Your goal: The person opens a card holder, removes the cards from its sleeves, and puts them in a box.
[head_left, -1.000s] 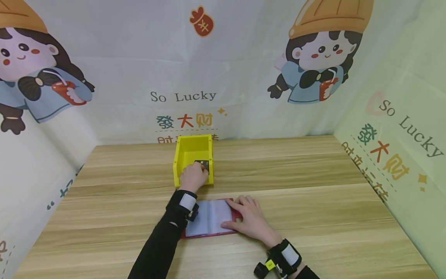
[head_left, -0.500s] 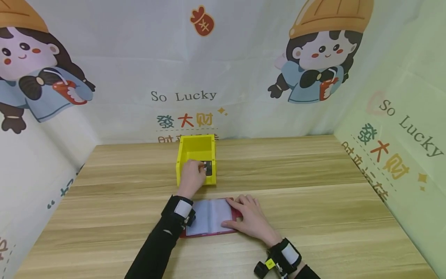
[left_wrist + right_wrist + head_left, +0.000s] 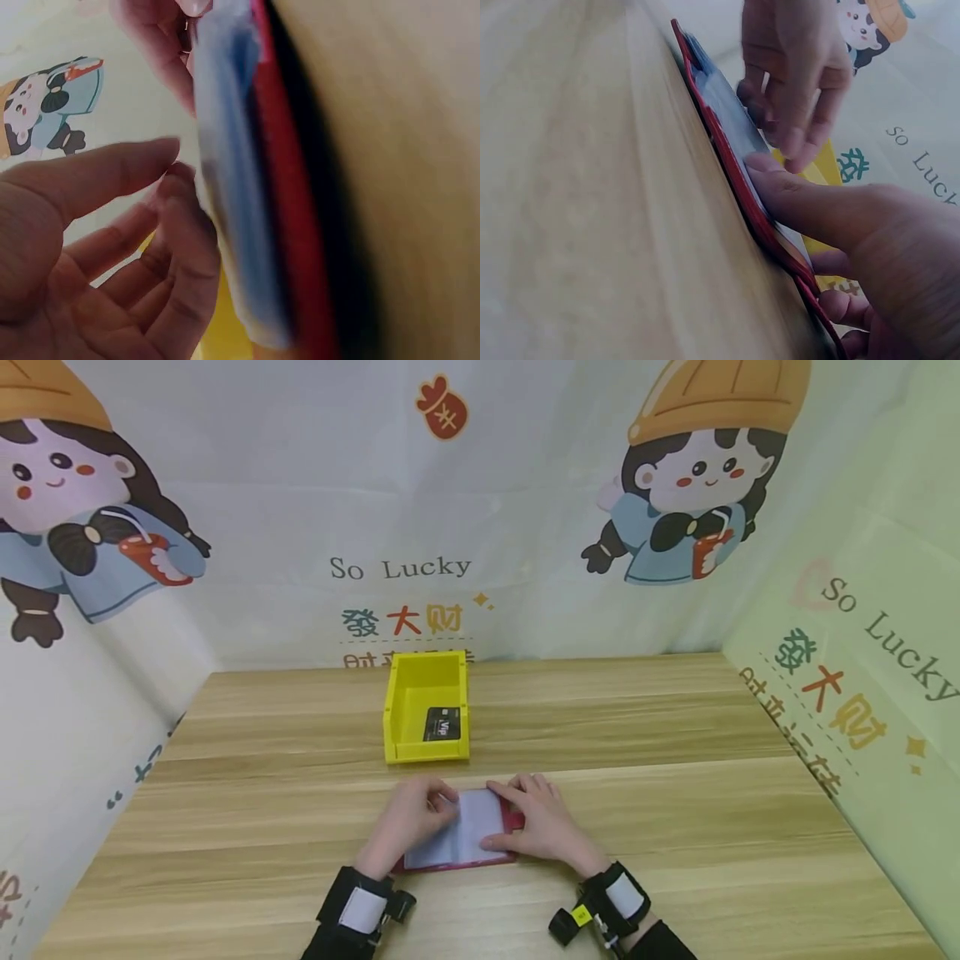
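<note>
A red card holder (image 3: 480, 827) with pale, filmy plastic sleeves lies open on the table. My right hand (image 3: 543, 827) holds its right side, the thumb (image 3: 780, 180) flat on the sleeve and other fingers at the cover's edge. Over the left sleeve is my left hand (image 3: 416, 814), fingers loosely bent, thumb tip close to the index fingertip. The left wrist view shows nothing between those tips. Beyond the holder, a black card marked "Vip" (image 3: 442, 724) lies in a yellow bin (image 3: 401, 752), near its front right corner.
The wood-grain table (image 3: 637, 718) reaches back to a printed cloth backdrop (image 3: 525, 510), with cloth sides at left and right. The bin's low front wall faces the holder, a short gap between them.
My left hand has drawn back out of the yellow bin to the card holder, leaving the black card lying in the bin. The right hand has kept its hold on the holder.
</note>
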Available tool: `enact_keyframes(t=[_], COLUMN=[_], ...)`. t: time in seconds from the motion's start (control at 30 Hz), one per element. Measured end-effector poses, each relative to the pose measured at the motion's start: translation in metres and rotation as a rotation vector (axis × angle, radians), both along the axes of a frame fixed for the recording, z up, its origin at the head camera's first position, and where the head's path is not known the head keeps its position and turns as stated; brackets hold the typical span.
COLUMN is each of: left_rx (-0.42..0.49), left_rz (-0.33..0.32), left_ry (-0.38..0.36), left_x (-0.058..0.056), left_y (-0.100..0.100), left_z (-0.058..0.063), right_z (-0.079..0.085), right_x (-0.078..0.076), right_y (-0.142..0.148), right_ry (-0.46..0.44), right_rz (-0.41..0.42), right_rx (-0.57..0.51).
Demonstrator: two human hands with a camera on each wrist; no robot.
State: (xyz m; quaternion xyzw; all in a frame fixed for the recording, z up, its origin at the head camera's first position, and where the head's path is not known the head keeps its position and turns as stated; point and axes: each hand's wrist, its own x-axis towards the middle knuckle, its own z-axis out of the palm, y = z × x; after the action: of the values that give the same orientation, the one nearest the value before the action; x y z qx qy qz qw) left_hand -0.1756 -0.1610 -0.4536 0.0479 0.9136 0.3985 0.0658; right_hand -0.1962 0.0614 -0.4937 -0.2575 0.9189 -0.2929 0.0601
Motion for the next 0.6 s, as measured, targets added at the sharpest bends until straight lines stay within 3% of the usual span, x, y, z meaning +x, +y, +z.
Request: enact_keyframes(t=[0.2,0.6], left_rx=[0.136,0.197], left_rz=[-0.030,-0.013], left_ry=[-0.099,-0.128], left_x=[0.005,0.002], left_y=[-0.011,-0.013], left_z=[-0.008,-0.010], right_z=[0.003,0.007], right_x=[-0.004,-0.015], right_y=[-0.001,-0.010], right_ry=[-0.020,0.017], right_rz=[0.012,-0.073], right_rx=[0.000,-0.087])
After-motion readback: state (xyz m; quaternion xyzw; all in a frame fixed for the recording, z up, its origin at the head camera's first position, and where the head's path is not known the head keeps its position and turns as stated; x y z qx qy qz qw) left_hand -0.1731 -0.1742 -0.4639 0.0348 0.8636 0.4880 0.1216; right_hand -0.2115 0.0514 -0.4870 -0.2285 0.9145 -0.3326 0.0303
